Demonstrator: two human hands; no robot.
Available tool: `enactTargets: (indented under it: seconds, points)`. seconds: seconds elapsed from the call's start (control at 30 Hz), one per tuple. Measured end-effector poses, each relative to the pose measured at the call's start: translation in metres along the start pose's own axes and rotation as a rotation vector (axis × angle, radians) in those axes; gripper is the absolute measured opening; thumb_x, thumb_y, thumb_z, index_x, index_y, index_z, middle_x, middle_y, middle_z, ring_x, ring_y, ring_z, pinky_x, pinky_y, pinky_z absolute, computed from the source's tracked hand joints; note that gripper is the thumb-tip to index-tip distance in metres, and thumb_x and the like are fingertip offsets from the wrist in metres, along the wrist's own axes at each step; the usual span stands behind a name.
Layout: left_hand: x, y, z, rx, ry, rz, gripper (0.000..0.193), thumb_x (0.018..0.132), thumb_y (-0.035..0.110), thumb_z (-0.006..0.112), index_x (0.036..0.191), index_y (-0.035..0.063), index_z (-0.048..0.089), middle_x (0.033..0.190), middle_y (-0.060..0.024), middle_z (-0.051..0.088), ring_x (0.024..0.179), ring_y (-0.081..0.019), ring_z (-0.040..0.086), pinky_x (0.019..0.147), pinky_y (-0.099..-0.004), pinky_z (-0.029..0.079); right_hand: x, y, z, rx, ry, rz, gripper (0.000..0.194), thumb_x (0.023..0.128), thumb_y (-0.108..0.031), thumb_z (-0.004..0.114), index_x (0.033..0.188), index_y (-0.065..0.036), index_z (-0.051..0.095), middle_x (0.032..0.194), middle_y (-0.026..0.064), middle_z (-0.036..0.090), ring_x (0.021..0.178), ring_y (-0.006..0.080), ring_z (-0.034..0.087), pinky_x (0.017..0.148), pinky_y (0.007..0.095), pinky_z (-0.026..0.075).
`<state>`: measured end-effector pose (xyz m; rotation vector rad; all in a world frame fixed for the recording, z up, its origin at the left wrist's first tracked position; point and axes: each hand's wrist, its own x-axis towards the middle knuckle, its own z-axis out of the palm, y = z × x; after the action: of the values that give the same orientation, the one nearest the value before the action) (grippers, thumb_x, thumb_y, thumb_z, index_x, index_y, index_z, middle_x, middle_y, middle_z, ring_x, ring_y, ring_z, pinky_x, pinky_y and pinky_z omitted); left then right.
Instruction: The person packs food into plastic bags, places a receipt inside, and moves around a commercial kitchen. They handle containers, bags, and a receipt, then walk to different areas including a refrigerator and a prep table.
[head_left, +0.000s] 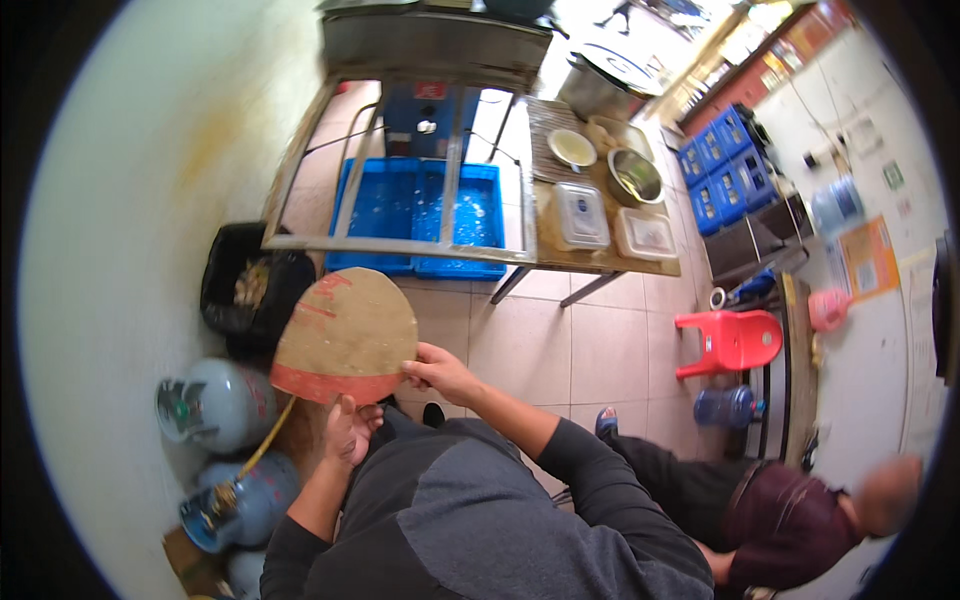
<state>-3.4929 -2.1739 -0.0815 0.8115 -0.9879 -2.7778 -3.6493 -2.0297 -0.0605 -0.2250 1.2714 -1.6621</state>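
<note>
A flat, rounded piece of brown cardboard (352, 326) with a red printed band along its lower side is held out before me, to the left of centre. My right hand (442, 373) pinches its right edge between thumb and fingers. At the bottom edge, my left hand (352, 431) grips the board with the thumb on the near face; its fingers are partly hidden. Beyond the board stands a bare metal frame table (397, 245), and two blue plastic crates (416, 268) lie on the floor beneath it.
Left are a black bin (217, 292) and gas cylinders (225, 405) with a yellow hose (266, 442). A wooden table (544, 202) bears lidded boxes, bowls and a large pot (600, 86). To the right are a red stool (731, 341), a water bottle (724, 407) and another person (787, 517).
</note>
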Motion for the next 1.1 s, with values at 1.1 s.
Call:
enactTargets:
  seconds: [1.1]
  points:
    - [0.427, -0.152, 0.422, 0.636, -0.403, -0.013, 0.022, 0.088, 0.016, 0.046, 0.106, 0.0052, 0.053, 0.091, 0.0001, 0.058, 0.074, -0.0093, 0.054, 0.066, -0.0228, 0.045, -0.288, 0.037, -0.352, 0.355, 1.208, 0.002, 0.015, 0.083, -0.019, 0.055, 0.088, -0.005, 0.055, 0.063, 0.0017, 0.052, 0.045, 0.0058, 0.042, 0.039, 0.0182, 0.033]
